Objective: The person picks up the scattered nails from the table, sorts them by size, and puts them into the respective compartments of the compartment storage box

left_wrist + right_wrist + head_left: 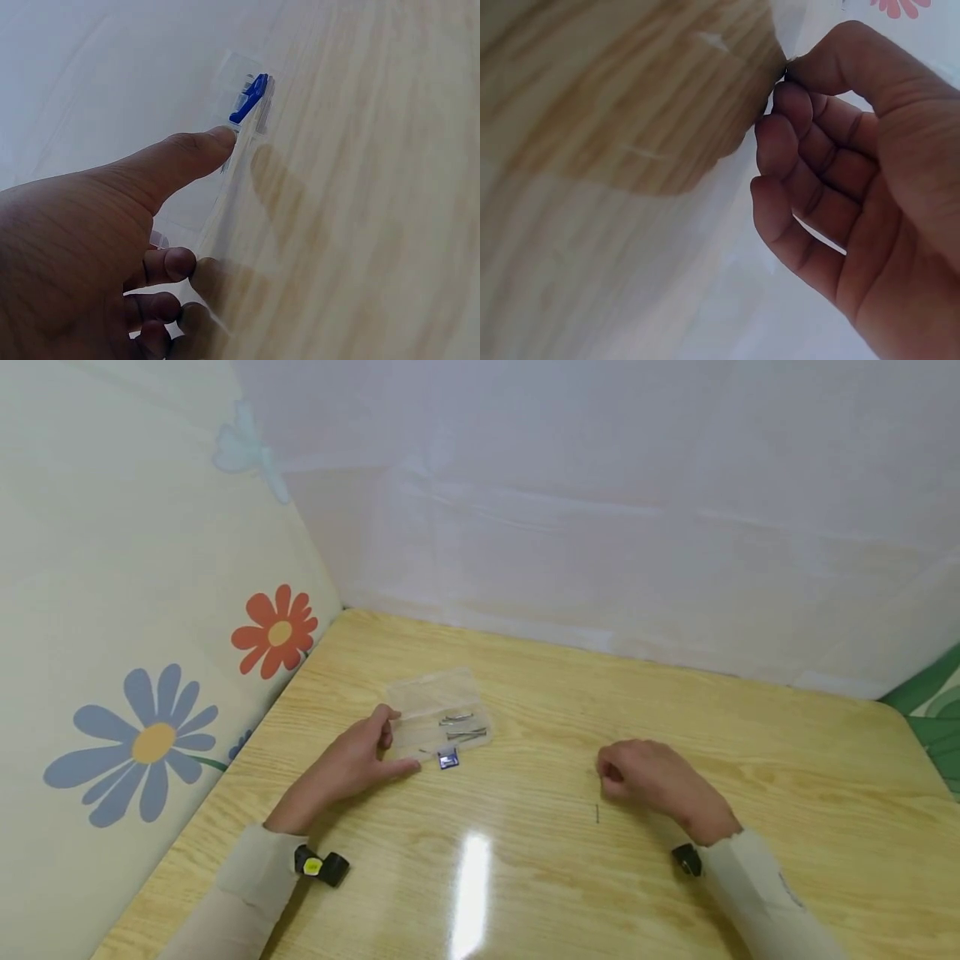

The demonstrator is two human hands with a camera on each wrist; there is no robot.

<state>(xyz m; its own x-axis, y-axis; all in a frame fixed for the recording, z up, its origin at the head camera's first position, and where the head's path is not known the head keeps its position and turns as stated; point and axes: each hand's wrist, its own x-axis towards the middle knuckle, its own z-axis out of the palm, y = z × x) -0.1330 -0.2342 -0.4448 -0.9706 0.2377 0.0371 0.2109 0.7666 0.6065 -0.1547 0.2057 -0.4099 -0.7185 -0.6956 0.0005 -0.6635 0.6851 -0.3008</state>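
A clear plastic box (pixel 431 693) stands with its lid up, holding several slender metal nails (pixel 467 733). On its front is a blue latch (pixel 447 758), which also shows in the left wrist view. My left hand (pixel 358 756) spans the box's left end, thumb straight along the front edge and index finger at the left rim. Off to the right, my right hand (pixel 648 777) is low over the table, thumb and index fingertips pinched together around a small dark thing (pixel 786 71), mostly hidden by the fingers. A thin dark nail (pixel 597 813) lies just in front of that hand.
The wooden table (pixel 540 868) reaches to a pale cloth (pixel 600 568) at the back. A flower-printed cloth (pixel 97 610) hangs along the left side, and green print shows at the far right. Black camera mounts (pixel 321 866) sit at both wrists.
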